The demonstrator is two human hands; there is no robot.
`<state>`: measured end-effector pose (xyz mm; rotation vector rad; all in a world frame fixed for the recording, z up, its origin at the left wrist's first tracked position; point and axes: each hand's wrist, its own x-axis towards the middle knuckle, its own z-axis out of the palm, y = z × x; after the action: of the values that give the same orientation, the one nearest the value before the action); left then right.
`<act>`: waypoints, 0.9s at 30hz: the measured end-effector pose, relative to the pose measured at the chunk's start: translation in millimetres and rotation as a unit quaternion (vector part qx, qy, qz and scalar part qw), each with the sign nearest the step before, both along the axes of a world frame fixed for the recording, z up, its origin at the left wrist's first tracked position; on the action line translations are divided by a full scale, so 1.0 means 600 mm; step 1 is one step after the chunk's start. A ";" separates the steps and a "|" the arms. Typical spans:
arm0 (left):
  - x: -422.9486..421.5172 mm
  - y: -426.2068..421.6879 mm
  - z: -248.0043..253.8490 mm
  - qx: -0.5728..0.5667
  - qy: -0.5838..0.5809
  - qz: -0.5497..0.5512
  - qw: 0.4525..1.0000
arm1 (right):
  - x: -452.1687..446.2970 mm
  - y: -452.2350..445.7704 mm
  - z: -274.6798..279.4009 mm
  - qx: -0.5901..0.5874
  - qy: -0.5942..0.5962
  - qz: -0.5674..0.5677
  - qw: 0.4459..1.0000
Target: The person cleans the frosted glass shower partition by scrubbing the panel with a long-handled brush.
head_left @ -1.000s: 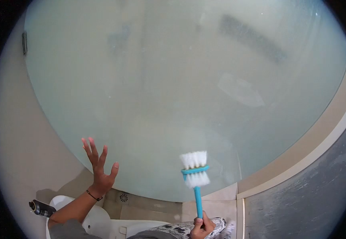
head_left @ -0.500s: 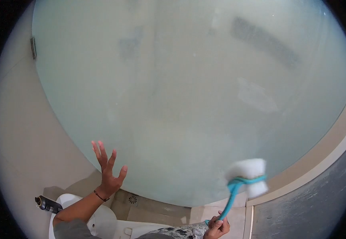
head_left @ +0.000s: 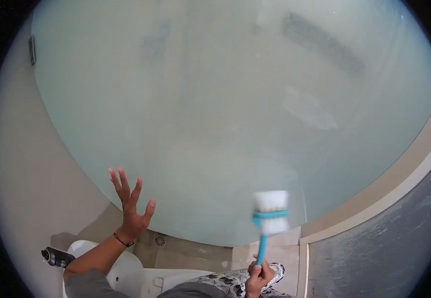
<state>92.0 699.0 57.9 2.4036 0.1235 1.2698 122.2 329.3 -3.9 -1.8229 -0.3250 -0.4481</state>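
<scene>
My right hand [head_left: 259, 279], low in the view, is closed around the turquoise handle of a scrub brush [head_left: 270, 214]. White bristles stick out on both sides of its head, which is slightly blurred and in front of the lower part of a frosted glass panel [head_left: 215, 124]. On the left, my left hand [head_left: 135, 216] is raised with the fingers spread and nothing in it. It is beside the glass panel's lower left edge; whether it touches the glass I cannot tell. A thin dark bracelet circles that wrist.
A white toilet [head_left: 131, 278] is below my left forearm, with a dark bottle or can [head_left: 56, 257] by it. A round floor drain [head_left: 160, 241] lies in the tiles under the glass. To the right is a grey door-like panel [head_left: 374, 238] with a pale frame [head_left: 303, 268].
The brush has swung left, its handle now nearly upright, and my right hand has shifted slightly left and up. My left hand keeps its spread pose while the view shifts a little.
</scene>
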 end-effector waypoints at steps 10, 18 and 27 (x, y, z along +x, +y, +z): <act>-0.003 0.000 -0.006 -0.006 -0.022 0.008 1.000 | -0.021 -0.014 0.012 -0.035 0.029 0.033 0.998; -0.002 0.001 -0.003 0.005 -0.014 0.010 1.000 | 0.004 0.015 0.031 0.123 0.031 -0.020 0.992; -0.004 0.006 -0.006 0.007 -0.008 0.007 1.000 | 0.002 0.045 0.066 -0.030 -0.102 -0.025 0.994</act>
<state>89.5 702.5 54.3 2.4089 0.1281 1.3005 123.3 356.0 35.6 -1.8504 -0.4374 -0.6669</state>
